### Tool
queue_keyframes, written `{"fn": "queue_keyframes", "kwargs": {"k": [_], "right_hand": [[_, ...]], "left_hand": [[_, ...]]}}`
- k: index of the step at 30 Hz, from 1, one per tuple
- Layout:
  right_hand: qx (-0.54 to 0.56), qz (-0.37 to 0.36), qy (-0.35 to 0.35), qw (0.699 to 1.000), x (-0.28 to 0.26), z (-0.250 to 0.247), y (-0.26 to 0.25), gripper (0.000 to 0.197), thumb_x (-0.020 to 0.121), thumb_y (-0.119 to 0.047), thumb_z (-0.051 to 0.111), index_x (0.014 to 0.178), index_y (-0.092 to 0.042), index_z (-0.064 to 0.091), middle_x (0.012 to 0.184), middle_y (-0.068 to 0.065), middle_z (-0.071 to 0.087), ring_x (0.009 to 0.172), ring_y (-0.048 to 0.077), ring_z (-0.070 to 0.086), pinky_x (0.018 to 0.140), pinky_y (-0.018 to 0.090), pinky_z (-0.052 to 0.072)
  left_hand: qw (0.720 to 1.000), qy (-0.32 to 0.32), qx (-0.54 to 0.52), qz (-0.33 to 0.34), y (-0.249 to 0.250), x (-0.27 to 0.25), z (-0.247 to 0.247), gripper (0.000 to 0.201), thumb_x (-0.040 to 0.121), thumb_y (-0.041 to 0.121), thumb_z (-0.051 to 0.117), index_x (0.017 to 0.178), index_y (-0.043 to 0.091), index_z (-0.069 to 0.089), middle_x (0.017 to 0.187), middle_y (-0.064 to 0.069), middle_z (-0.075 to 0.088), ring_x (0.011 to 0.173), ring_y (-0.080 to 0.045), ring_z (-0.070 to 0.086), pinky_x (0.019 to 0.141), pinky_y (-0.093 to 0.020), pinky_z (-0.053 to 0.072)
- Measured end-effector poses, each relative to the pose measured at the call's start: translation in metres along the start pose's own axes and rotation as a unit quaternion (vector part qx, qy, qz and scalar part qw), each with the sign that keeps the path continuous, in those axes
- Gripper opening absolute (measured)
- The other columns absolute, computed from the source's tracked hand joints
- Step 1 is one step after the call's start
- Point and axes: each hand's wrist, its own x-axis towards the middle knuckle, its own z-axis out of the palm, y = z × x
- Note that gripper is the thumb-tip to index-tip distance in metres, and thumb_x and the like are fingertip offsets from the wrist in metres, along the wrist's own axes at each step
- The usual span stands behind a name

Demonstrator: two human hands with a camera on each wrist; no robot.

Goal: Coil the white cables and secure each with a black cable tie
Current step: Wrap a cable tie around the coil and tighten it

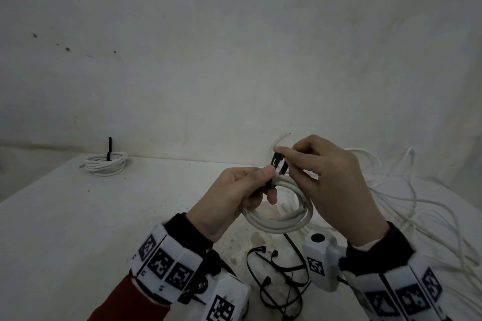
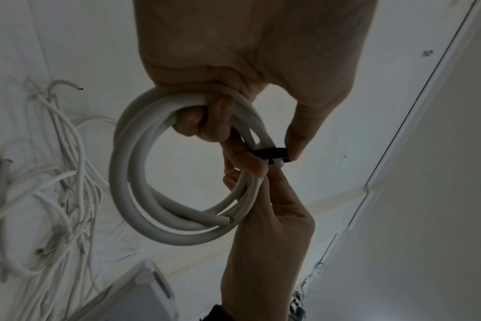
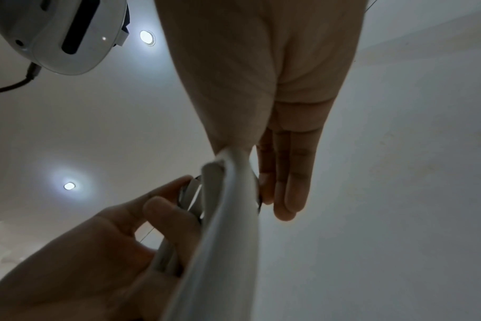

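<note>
White table [image 1: 78, 216] below: the left hand [image 1: 234, 195] grips the coiled cable [image 1: 281, 219] above it, while right hand [image 1: 331, 185] fingers pinch the black tie [image 1: 278, 161], wrapped crosswise over the coil's top.

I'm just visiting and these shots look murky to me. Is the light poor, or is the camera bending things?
Head view: dim, flat light, table edge bowed by the wide lens. Left wrist view: the coiled white cable is sharp, the left hand looms large and shadowed. Right wrist view: round ceiling lamps flare, and the right hand is backlit and soft.
</note>
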Motion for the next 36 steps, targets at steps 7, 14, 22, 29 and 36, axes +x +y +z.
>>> {"fn": "queue_keyframes", "kwargs": {"k": [7,14,22,29,36], "right_hand": [[0.018,-0.010,-0.028,0.999,-0.002,0.000,-0.003,0.028,0.083,-0.009,0.059,0.107,-0.012,0.073,0.082,0.002,0.060,0.068,0.011,0.056,0.060,0.017,0.041],[0.013,-0.027,-0.012,0.999,0.000,-0.002,-0.008,0.032,0.084,-0.012,0.053,0.109,-0.009,0.073,0.082,0.003,0.060,0.071,0.006,0.049,0.065,0.008,0.036],[0.014,-0.041,0.033,0.999,0.001,-0.010,-0.015,0.046,0.080,-0.001,0.066,0.124,-0.014,0.057,0.073,0.001,0.064,0.064,0.013,0.060,0.064,0.021,0.046],[0.070,-0.010,0.048,0.996,0.000,-0.015,-0.021,0.052,0.072,0.006,0.077,0.104,-0.018,0.044,0.075,0.003,0.069,0.081,0.013,0.062,0.069,0.017,0.047],[0.048,-0.035,0.041,0.997,-0.001,-0.014,-0.027,0.050,0.072,0.006,0.077,0.098,-0.018,0.042,0.075,0.008,0.068,0.073,0.019,0.066,0.057,0.033,0.050]], "left_hand": [[1.000,-0.011,0.009,-0.017,-0.001,-0.001,0.001,0.044,0.074,0.052,0.058,0.080,0.010,0.069,0.065,-0.007,0.061,0.051,-0.014,0.028,0.054,-0.026,0.025],[1.000,-0.004,0.031,0.000,0.001,-0.001,0.002,0.051,0.075,0.056,0.056,0.081,0.007,0.069,0.065,-0.007,0.062,0.054,-0.016,0.028,0.054,-0.027,0.022],[0.998,0.014,0.057,0.028,0.001,-0.004,0.005,0.054,0.077,0.057,0.055,0.085,0.007,0.073,0.064,-0.006,0.061,0.062,-0.023,0.034,0.057,-0.028,0.027],[0.998,0.011,0.056,0.037,0.003,-0.006,0.007,0.049,0.077,0.055,0.055,0.084,0.011,0.074,0.063,-0.004,0.060,0.064,-0.024,0.034,0.055,-0.024,0.028],[0.998,0.024,0.054,0.038,0.003,-0.006,0.008,0.053,0.077,0.055,0.054,0.082,0.005,0.072,0.059,-0.005,0.058,0.054,-0.014,0.035,0.052,-0.022,0.027]]}}
